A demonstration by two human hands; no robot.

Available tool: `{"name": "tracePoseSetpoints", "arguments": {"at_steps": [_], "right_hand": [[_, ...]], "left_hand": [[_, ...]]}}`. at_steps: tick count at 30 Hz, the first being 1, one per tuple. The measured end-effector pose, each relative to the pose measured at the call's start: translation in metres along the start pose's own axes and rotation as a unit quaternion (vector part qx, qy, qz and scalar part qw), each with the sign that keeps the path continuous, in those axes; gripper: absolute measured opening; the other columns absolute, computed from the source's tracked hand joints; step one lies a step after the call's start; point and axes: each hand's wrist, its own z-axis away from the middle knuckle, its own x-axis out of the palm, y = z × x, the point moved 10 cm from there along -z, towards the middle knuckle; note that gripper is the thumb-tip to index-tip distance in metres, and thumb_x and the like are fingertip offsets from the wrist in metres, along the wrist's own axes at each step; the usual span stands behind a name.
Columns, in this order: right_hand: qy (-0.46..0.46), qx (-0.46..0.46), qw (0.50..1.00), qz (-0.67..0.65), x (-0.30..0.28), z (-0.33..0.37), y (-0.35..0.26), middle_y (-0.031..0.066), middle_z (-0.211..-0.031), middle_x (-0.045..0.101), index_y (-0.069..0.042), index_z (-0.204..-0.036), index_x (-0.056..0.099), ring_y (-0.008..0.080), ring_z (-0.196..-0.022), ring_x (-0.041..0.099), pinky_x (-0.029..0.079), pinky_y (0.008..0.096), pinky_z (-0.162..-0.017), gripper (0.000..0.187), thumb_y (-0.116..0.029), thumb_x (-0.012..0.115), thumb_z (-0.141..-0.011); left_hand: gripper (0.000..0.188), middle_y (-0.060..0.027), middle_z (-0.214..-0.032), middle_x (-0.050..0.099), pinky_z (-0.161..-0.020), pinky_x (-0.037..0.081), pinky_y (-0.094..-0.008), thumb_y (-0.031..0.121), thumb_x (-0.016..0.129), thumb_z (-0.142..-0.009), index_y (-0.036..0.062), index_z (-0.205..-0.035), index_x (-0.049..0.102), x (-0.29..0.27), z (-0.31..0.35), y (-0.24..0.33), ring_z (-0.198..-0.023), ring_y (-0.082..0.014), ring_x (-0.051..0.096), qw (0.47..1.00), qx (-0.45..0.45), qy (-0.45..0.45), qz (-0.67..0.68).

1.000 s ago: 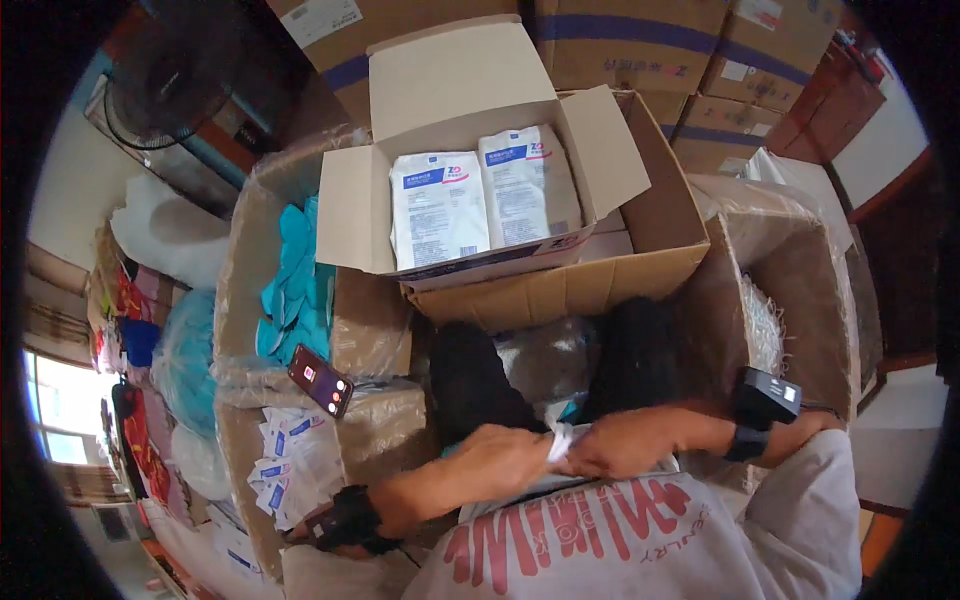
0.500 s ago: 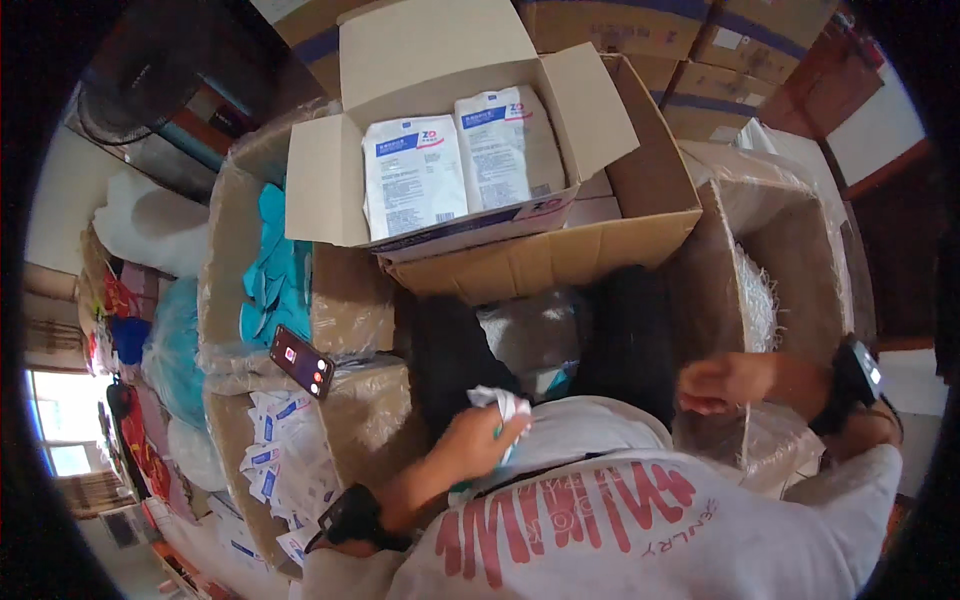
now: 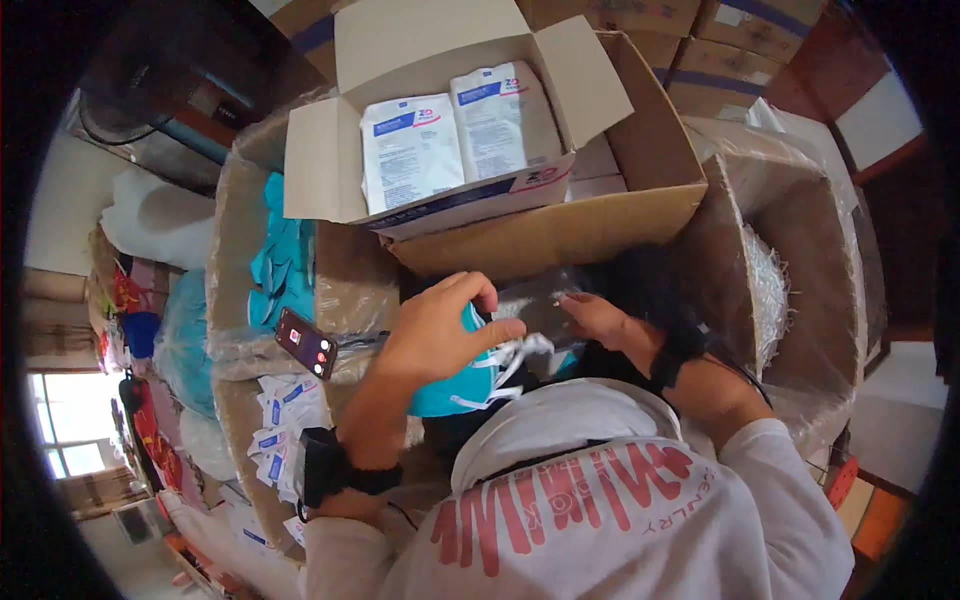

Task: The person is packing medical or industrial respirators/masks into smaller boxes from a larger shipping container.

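Note:
My left hand (image 3: 445, 325) is closed on a teal face mask (image 3: 455, 392), held over my lap. White straps (image 3: 525, 352) hang from the mask toward the right. A short way to the right, my right hand (image 3: 600, 318) has its thumb and fingertips pinched together. A tiny pale bit shows at those fingertips, too small to name. Behind the right hand is a dark, partly see-through surface between my knees, mostly hidden.
An open carton (image 3: 480, 205) with white packets (image 3: 412, 150) stands ahead. Left are boxes of teal masks (image 3: 285, 265) and small white packets (image 3: 285, 420), with a phone (image 3: 305, 343) on the rim between them. On the right, a plastic-lined box (image 3: 850, 300) sits beside white strands (image 3: 768, 295).
My left hand has moved up and forward with the mask, which now shows opened out. My right hand has come in from the right box to near the mask straps.

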Motion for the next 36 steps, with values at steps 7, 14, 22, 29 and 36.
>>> {"name": "tracePoseSetpoints", "arguments": {"at_steps": [7, 14, 22, 29, 36], "right_hand": [[-0.23, -0.306, 0.913, 0.139, 0.09, 0.119, -0.174, 0.0094, -0.115, 0.052, -0.002, -0.13, 0.036, 0.0136, -0.105, 0.047, 0.039, 0.0276, -0.088, 0.058, -0.038, 0.052, -0.087], [-0.254, -0.271, 0.867, 0.332, 0.127, 0.162, -0.179, 0.0114, -0.086, 0.055, -0.001, -0.086, 0.053, 0.0249, -0.079, 0.053, 0.043, 0.0345, -0.074, 0.026, -0.025, 0.047, -0.091], [-0.194, -0.565, 0.783, 0.175, 0.153, 0.202, -0.244, 0.0133, -0.075, 0.052, 0.0, -0.073, 0.049, 0.0306, -0.083, 0.051, 0.039, 0.0387, -0.08, 0.024, -0.018, 0.047, -0.089], [-0.104, -0.708, 0.637, 0.286, 0.178, 0.248, -0.262, 0.0134, -0.065, 0.041, -0.003, -0.066, 0.043, 0.0312, -0.065, 0.044, 0.037, 0.0412, -0.067, 0.021, -0.012, 0.048, -0.084], [-0.372, -0.494, 0.441, 0.65, 0.221, 0.294, -0.201, 0.0102, -0.066, 0.047, -0.006, -0.068, 0.047, 0.028, -0.067, 0.048, 0.038, 0.0425, -0.064, 0.015, -0.017, 0.047, -0.078]], "left_hand": [[0.049, -0.0053, -0.069, 0.054, -0.059, 0.04, -0.0257, 0.043, 0.029, -0.094, 0.0028, -0.081, 0.054, -0.017, -0.007, -0.007, -0.064, -0.0128, 0.051, 0.971, 0.006, 0.057, 0.234], [0.051, -0.0008, -0.062, 0.048, -0.053, 0.036, -0.0247, 0.045, 0.032, -0.093, 0.0034, -0.072, 0.053, -0.042, -0.002, -0.014, -0.059, -0.0087, 0.043, 0.983, -0.033, 0.133, 0.122], [0.055, -0.017, -0.062, 0.054, -0.059, 0.041, -0.0372, 0.046, 0.034, -0.091, -0.0011, -0.072, 0.056, -0.034, -0.019, -0.054, -0.061, -0.0302, 0.053, 0.942, -0.092, 0.244, 0.214], [0.042, -0.0218, -0.061, 0.053, -0.051, 0.041, -0.0393, 0.03, 0.042, -0.091, -0.0027, -0.069, 0.054, -0.106, 0.0, -0.016, -0.057, -0.0384, 0.052, 0.886, 0.043, 0.454, 0.084], [0.052, -0.0016, -0.058, 0.047, -0.05, 0.036, -0.0311, 0.042, 0.033, -0.094, 0.0035, -0.063, 0.05, -0.186, 0.057, -0.126, -0.053, -0.0135, 0.041, 0.732, -0.059, 0.606, 0.305]]}}
